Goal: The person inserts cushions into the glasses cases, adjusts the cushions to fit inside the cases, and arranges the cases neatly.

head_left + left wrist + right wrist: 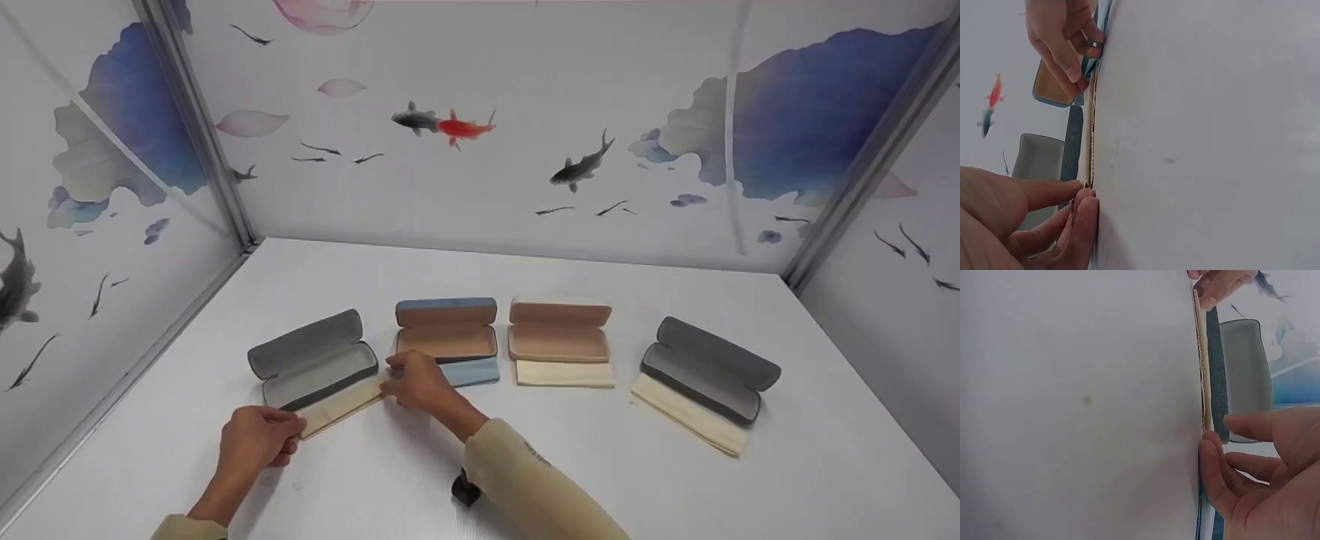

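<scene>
A folded cream glasses cloth lies along the front of an open grey glasses case at the left. My left hand pinches the cloth's left end between its fingertips. At the other end is my right hand, its fingertips touching the cloth's edge. In the right wrist view that hand's upper digit stands apart from the lower fingertips. Partly behind the right hand are a blue cloth and an open blue case with a tan lining.
Right of the blue case stands an open case with pink lining, a cream cloth before it. Another open grey case sits at the right with its cream cloth. A small black object shows by the right sleeve.
</scene>
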A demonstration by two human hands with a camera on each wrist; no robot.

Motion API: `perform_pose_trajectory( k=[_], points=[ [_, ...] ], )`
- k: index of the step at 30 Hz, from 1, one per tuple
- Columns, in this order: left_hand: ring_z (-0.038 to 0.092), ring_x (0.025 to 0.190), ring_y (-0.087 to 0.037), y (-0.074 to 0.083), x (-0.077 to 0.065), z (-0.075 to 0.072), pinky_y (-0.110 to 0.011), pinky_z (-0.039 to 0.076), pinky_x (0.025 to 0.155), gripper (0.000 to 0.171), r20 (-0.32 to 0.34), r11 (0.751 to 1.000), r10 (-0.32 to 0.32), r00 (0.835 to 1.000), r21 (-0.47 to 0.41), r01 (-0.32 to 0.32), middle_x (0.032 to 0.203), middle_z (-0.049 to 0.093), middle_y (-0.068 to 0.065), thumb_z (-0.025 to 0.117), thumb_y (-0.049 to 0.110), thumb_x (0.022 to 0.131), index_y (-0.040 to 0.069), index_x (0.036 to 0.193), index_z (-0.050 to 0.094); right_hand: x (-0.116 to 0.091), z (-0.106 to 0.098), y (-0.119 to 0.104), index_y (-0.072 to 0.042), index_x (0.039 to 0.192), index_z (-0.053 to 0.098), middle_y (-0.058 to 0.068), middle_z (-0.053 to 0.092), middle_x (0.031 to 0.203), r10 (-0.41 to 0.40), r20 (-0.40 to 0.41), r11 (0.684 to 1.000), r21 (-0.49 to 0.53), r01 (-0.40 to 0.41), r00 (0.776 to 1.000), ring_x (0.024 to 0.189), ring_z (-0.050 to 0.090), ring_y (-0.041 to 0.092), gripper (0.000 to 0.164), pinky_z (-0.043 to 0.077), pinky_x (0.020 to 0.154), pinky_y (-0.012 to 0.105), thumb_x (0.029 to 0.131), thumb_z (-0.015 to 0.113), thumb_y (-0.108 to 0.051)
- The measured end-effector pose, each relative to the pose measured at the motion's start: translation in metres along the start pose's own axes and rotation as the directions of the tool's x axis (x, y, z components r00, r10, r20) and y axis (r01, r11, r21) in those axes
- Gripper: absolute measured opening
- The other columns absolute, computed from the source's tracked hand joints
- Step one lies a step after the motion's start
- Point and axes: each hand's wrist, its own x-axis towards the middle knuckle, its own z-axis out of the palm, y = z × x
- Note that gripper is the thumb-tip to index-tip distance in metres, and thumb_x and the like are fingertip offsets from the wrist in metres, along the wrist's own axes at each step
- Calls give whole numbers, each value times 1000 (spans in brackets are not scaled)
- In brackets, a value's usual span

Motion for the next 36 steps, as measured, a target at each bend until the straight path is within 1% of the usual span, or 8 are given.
perform_pose_trajectory(
  k=[7,11,15,21,25,28,32,36],
  points=[
    [62,56,-10,2,-2,2,-24,54,52,21,-1,1000,-5,1000,5,5,65,67,-4,66,10,93,-10,101,66,3,1,-1,2,124,68,12,70,113,37,29,998,-52,-36,999,89,60,14,37,56,77,28,88,74,-5],
    [58,56,-11,4,-5,0,-24,50,52,21,-7,999,12,1000,36,-12,65,66,-3,65,13,93,-7,99,66,4,0,-2,1,115,72,9,70,105,39,29,995,-90,-37,999,85,58,12,27,55,76,27,88,74,-5],
    [56,60,-12,5,-8,-4,-25,47,54,22,-10,997,28,1000,66,-27,67,66,-3,64,15,94,-6,97,67,4,0,-3,-1,101,75,5,70,92,26,29,995,-96,-23,999,77,57,12,13,52,67,25,88,73,-4],
    [62,72,-13,4,-9,-9,-24,53,61,26,-4,999,-11,1000,52,11,83,70,-9,62,17,94,-6,106,66,3,-3,-5,-5,88,75,-1,64,76,31,49,998,-51,-28,998,65,55,11,4,44,56,23,89,73,-9],
    [65,78,-12,3,-7,-10,-23,56,66,32,-21,1000,-19,1000,-25,19,95,70,-12,62,17,95,-7,116,62,5,-6,-8,-8,87,75,-1,65,75,41,55,999,1,-41,998,63,58,12,5,47,55,23,90,72,-11],
    [67,79,-8,2,-5,-10,-22,58,69,35,-30,993,11,999,-120,-14,95,72,-9,64,16,96,-9,120,60,8,-9,-9,-8,88,75,0,66,80,44,19,997,57,-45,999,69,58,12,4,48,59,21,90,73,-10],
    [68,76,-5,3,-3,-10,-20,58,69,35,-42,970,42,998,-238,-51,89,74,0,67,12,95,-10,121,59,11,-11,-9,-7,91,75,2,66,87,41,-34,989,141,-36,999,75,57,11,4,48,64,21,88,74,-10],
    [69,73,-3,4,-2,-12,-19,58,70,35,-47,947,46,998,-315,-58,86,73,4,68,7,94,-12,122,58,15,-11,-7,-6,95,73,2,66,87,37,-50,980,199,-26,998,74,59,11,8,47,62,21,89,74,-11]
  ],
)
